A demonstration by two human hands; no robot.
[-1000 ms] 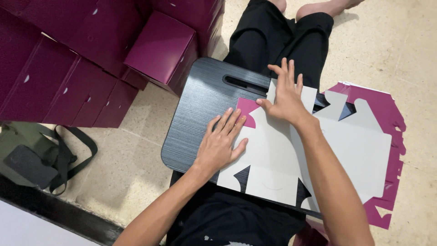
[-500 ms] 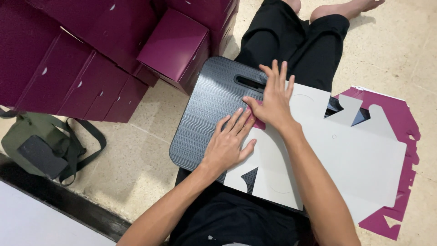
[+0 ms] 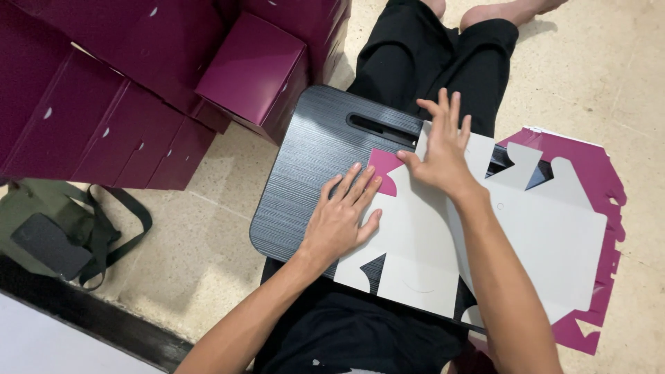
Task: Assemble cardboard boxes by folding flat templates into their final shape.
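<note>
A flat die-cut cardboard box blank (image 3: 540, 235), white side up, lies across a black lap board (image 3: 305, 159) on my legs. My left hand (image 3: 343, 218) presses flat on the blank's left part, fingers together. My right hand (image 3: 443, 149) lies flat with spread fingers on the blank's upper edge. Between the two hands a small flap (image 3: 384, 170) is folded over and shows its magenta side. Neither hand grips anything.
Several finished magenta boxes (image 3: 253, 69) are stacked at the upper left, close to the board. More magenta blanks (image 3: 596, 173) lie on the floor under the white one at right. A green bag (image 3: 28, 228) with a dark phone lies at lower left.
The magenta flap has come back into sight between my hands. My right hand slid slightly along the blank's upper edge. The view shifted a little.
</note>
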